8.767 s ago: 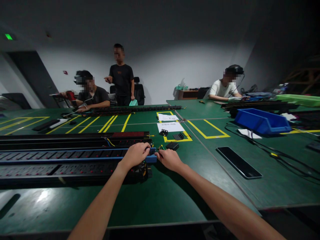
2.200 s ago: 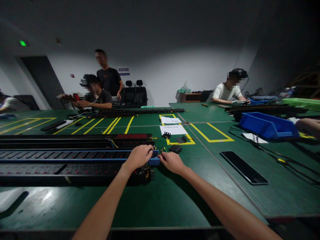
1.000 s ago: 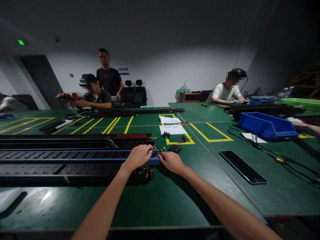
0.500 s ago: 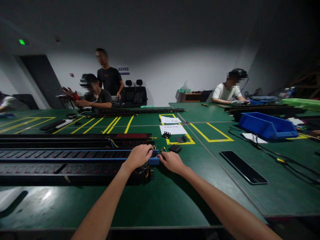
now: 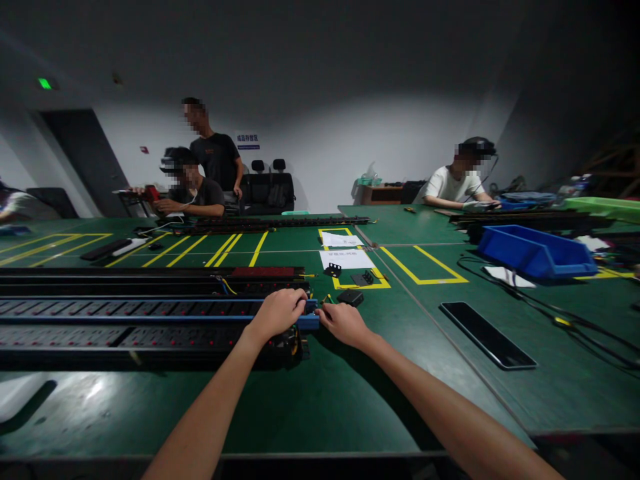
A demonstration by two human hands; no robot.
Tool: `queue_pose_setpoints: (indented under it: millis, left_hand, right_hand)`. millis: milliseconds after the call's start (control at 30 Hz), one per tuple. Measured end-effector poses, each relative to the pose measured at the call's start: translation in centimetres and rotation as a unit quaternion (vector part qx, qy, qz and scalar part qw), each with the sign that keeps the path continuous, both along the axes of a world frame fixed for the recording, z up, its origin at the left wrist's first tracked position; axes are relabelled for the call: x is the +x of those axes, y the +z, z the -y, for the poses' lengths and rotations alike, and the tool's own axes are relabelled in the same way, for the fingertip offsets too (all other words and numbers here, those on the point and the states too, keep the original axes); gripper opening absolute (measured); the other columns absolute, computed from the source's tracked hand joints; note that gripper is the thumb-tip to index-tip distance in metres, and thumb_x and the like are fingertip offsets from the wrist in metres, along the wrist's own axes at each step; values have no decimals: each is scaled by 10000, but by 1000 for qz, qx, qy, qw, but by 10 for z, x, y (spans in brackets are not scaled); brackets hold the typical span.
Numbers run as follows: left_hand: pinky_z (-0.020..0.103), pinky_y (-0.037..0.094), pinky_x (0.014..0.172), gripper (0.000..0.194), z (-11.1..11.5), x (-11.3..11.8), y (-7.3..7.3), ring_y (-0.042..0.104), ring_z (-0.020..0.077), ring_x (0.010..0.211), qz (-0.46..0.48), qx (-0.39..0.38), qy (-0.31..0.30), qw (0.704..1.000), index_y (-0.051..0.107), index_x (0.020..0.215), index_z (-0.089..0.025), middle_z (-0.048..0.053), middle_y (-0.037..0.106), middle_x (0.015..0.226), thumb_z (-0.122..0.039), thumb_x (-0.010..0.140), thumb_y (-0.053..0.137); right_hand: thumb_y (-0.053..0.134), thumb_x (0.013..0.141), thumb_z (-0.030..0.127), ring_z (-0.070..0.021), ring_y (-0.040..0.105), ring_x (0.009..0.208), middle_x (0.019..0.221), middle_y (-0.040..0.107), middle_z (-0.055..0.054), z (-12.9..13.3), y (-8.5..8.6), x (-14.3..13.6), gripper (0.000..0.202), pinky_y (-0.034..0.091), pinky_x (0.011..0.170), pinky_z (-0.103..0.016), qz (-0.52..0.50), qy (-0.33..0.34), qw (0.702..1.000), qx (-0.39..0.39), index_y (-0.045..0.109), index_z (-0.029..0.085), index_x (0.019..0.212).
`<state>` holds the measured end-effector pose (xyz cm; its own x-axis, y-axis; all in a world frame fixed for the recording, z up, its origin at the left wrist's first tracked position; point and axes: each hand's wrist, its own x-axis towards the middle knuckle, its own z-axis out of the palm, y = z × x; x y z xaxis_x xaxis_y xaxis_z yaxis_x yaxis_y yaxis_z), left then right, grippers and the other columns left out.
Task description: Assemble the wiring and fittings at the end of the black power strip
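A long blue rail [image 5: 200,323] with a row of black socket-like modules in it lies across the left of the table, its end near the middle. My left hand [image 5: 281,312] is closed over the rail close to that end, fingers curled down onto it. Just off the rail's tip, my right hand [image 5: 345,323] has its fingers pinched together; what they hold is too small to make out. A yellow-green wire end [image 5: 328,299] shows behind the right fingertips. Beside it is a small black block [image 5: 351,297].
More black strips [image 5: 165,339] lie along both sides of the rail. Black brackets [image 5: 362,278] and paper sheets [image 5: 345,259] sit beyond my hands. To the right are a phone [image 5: 487,335], black cables [image 5: 545,320] and a blue bin [image 5: 535,252]. Several people work across the table.
My hands and the rail stay in place. Across the table, the standing person leans slightly left, and the seated person's raised hand has come down.
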<state>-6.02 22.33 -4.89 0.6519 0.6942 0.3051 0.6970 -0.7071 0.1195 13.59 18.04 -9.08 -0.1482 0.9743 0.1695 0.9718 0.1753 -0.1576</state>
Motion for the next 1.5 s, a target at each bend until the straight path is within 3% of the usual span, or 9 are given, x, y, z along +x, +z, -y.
queue_pose_setpoints:
  millis: [1500]
  left_hand:
    - [324,499,843,246,1,1,2,669,221,970,-12,1,4,1000,642,1065,-212,59,717,1010,-246,978,414]
  right_hand:
    - [371,1024,432,-208,703,794,886,747,-98,-2,-3,1,412,399,672,-253,3,1,1000,-1,692,197,917]
